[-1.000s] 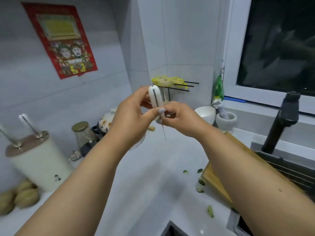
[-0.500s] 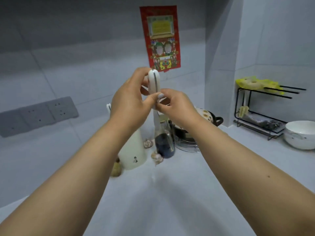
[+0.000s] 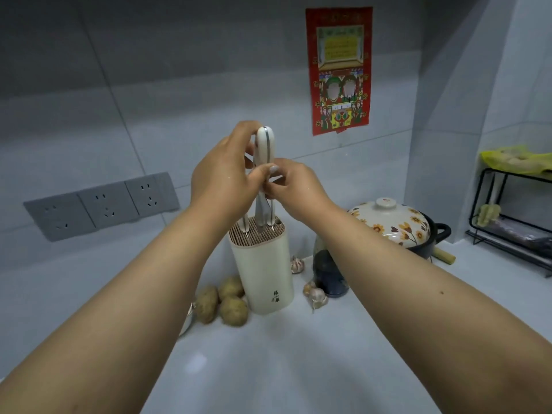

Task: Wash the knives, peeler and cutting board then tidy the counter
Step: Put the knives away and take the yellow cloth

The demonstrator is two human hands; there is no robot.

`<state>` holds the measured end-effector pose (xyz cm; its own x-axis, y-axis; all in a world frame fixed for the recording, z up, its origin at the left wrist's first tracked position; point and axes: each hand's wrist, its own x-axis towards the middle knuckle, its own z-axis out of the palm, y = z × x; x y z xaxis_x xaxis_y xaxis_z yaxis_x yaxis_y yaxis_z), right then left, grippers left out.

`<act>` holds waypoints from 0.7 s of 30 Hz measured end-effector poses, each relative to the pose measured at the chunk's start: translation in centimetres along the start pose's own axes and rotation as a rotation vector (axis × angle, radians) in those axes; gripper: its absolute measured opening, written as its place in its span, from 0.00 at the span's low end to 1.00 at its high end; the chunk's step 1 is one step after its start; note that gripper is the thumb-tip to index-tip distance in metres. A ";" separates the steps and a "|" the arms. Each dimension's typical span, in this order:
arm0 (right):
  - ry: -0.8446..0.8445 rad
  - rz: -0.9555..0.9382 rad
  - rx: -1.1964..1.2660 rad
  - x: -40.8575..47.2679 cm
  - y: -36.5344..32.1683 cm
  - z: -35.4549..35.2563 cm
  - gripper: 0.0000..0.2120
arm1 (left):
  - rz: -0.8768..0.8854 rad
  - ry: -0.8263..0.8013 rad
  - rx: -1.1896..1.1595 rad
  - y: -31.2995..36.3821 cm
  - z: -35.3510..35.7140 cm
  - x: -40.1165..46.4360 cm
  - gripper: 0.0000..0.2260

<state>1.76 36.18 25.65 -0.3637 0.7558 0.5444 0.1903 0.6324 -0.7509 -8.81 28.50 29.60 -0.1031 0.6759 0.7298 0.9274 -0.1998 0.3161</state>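
White-handled knife (image 3: 265,144) pinched by both the left hand (image 3: 222,174) and right hand (image 3: 294,186), tip just entering the block (image 3: 263,264) below — skew it and it jams or tips the block.

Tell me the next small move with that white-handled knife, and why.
Probably push it straight down. The left hand grips the knife upright and the right hand pinches it near the blade; its tip already meets the slotted top of the knife block, beside other handles, so lowering it should seat it.
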 end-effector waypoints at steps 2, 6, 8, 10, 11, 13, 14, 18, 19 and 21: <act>-0.003 0.013 -0.014 0.7 0.6 0.7 0.10 | -0.010 -0.002 0.000 -1.0 0.5 0.3 0.19; -0.023 0.022 -0.060 1.7 1.0 1.4 0.12 | -0.021 -0.001 -0.017 -2.5 1.2 1.0 0.20; -0.030 0.023 -0.083 2.0 1.0 1.6 0.12 | -0.017 0.009 -0.024 -3.0 1.5 1.2 0.20; -0.028 0.015 -0.089 2.1 0.9 1.6 0.13 | -0.011 0.019 -0.034 -3.3 1.6 1.5 0.20; -0.023 0.008 -0.087 2.2 0.8 1.6 0.13 | -0.008 0.024 -0.043 -3.3 1.6 1.5 0.20; -0.012 -0.005 -0.085 2.2 0.6 1.5 0.13 | 0.002 0.043 -0.068 -3.3 1.6 1.7 0.21; -0.009 -0.008 -0.083 2.2 0.6 1.4 0.13 | 0.007 0.052 -0.077 -3.4 1.6 1.7 0.21; -0.016 -0.002 -0.084 2.4 0.8 1.5 0.14 | 0.007 0.046 -0.063 -3.5 1.8 1.9 0.21; -0.022 0.003 -0.089 2.4 1.0 1.6 0.14 | 0.004 0.039 -0.057 -3.7 2.0 1.8 0.20; -0.034 0.014 -0.094 2.4 1.4 1.9 0.14 | 0.002 0.026 -0.052 -4.0 2.2 1.8 0.20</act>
<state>-0.57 38.59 25.18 -0.3907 0.7594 0.5202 0.2796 0.6363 -0.7189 -11.88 32.08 28.29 -0.1108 0.6570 0.7457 0.9079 -0.2383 0.3449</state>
